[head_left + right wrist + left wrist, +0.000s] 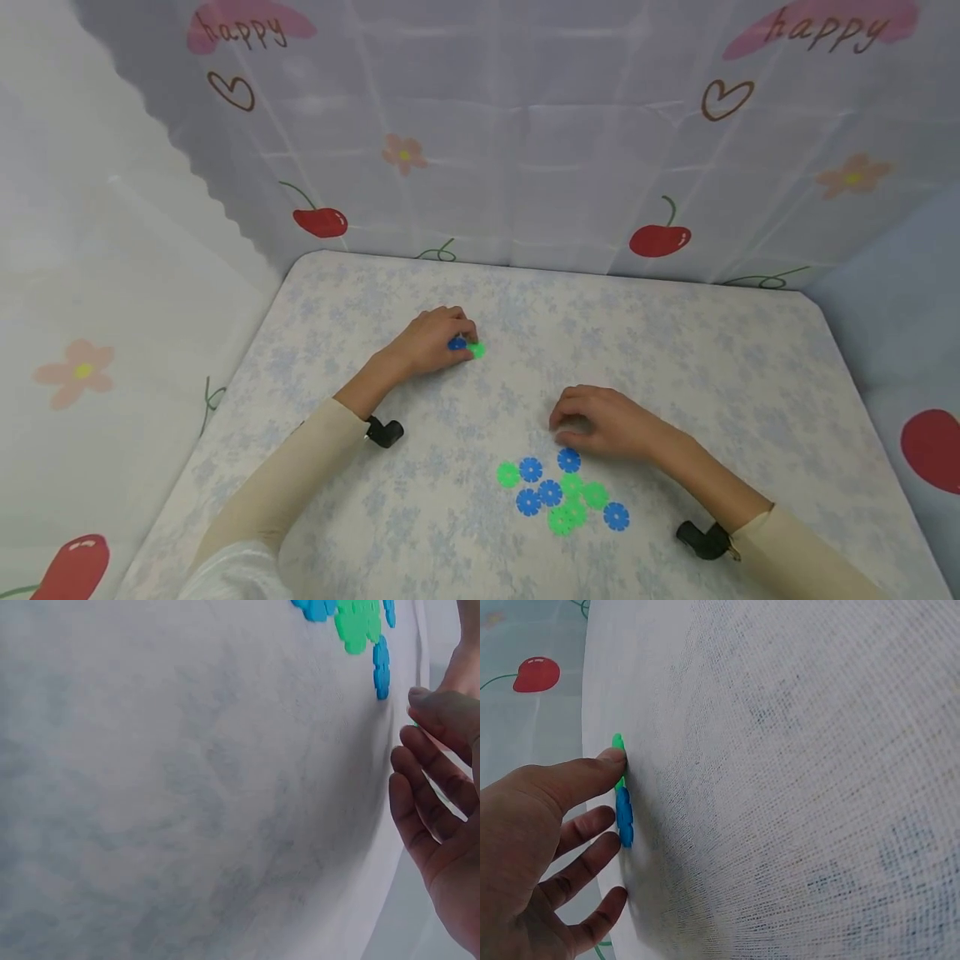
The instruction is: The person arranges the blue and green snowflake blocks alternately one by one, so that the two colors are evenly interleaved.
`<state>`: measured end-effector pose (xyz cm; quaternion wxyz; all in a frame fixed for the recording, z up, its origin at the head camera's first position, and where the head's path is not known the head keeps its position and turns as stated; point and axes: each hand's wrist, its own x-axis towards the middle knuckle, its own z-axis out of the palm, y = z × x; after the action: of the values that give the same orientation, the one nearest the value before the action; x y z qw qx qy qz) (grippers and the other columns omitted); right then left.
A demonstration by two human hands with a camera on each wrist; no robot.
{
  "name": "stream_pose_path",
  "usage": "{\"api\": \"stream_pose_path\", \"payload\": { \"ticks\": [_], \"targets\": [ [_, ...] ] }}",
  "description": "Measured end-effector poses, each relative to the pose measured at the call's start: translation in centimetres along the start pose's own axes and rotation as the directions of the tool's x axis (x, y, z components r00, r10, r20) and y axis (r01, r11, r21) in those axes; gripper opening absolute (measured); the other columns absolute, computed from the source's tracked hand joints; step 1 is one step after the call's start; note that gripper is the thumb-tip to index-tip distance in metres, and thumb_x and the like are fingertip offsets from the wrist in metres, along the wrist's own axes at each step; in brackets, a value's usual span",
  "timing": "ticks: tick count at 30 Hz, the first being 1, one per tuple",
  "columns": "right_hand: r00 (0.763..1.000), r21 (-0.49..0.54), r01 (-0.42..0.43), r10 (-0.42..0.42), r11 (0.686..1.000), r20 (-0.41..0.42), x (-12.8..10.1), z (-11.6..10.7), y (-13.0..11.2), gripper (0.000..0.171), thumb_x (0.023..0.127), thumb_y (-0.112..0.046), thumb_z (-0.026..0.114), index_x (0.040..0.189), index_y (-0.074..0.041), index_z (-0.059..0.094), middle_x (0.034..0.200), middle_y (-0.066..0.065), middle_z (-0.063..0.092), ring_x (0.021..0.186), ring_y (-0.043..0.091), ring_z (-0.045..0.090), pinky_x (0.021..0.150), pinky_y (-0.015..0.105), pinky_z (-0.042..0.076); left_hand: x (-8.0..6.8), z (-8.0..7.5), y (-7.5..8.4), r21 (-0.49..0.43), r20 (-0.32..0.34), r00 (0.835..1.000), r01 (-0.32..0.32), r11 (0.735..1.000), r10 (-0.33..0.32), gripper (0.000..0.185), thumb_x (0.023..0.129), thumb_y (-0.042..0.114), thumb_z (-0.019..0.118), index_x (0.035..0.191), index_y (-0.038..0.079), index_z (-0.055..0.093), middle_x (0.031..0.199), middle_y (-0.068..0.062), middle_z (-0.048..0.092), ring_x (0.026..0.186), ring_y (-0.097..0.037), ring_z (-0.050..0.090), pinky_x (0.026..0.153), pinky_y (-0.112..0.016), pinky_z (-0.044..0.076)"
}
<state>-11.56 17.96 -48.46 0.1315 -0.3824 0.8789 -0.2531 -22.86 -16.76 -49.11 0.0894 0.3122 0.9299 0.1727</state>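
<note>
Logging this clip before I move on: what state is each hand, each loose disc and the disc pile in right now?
Left hand: palm down, fingertips pressing two discs on the table.
Blue disc: flat, under the left fingertips.
Green disc: flat, touching the blue one.
Right hand: loosely curled, resting on the table, apparently holding nothing.
Pile of discs: flat, untouched, blue and green overlapping.

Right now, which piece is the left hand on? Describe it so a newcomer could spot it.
On the floral tablecloth, look away from the pile of discs near the right hand. Further back, the left hand touches a joined pair: a blue disc and a green disc. It is the only pair lying apart from the pile.
</note>
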Motion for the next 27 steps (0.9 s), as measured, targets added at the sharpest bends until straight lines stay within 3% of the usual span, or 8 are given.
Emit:
{"api": "stream_pose_path", "payload": {
  "ticks": [10, 27],
  "targets": [
    [0.999, 0.005, -0.026, 0.026, 1.000, 0.048, -2.8, 0.3, -0.7, 0.014, 0.097, -0.027, 0.082, 0.109, -0.032, 0.077, 0.110, -0.018, 0.069, 0.103, 0.006, 0.063, 0.091, 0.036, 0.057, 0.1, -0.1, 0.1, -0.014, 0.005, 1.000, 0.004, 1.000, -0.004, 0.017, 0.100, 0.036, 0.079, 0.114, 0.025, 0.077, 0.117, 0.002, 0.067, 0.106, -0.022, 0.061, 0.096, -0.048, 0.050],
    [0.998, -0.055, -0.063, 0.064, 0.997, 0.022, -3.1, 1.2, -0.7, 0.021, 0.098, -0.030, 0.081, 0.117, -0.034, 0.073, 0.114, -0.018, 0.069, 0.104, 0.001, 0.060, 0.090, 0.034, 0.057, 0.3, -0.1, 0.2, -0.018, 0.013, 1.000, 0.004, 1.000, -0.004, 0.015, 0.100, 0.034, 0.080, 0.112, 0.025, 0.077, 0.117, 0.001, 0.067, 0.109, -0.025, 0.062, 0.101, -0.055, 0.049]
  ]
}}
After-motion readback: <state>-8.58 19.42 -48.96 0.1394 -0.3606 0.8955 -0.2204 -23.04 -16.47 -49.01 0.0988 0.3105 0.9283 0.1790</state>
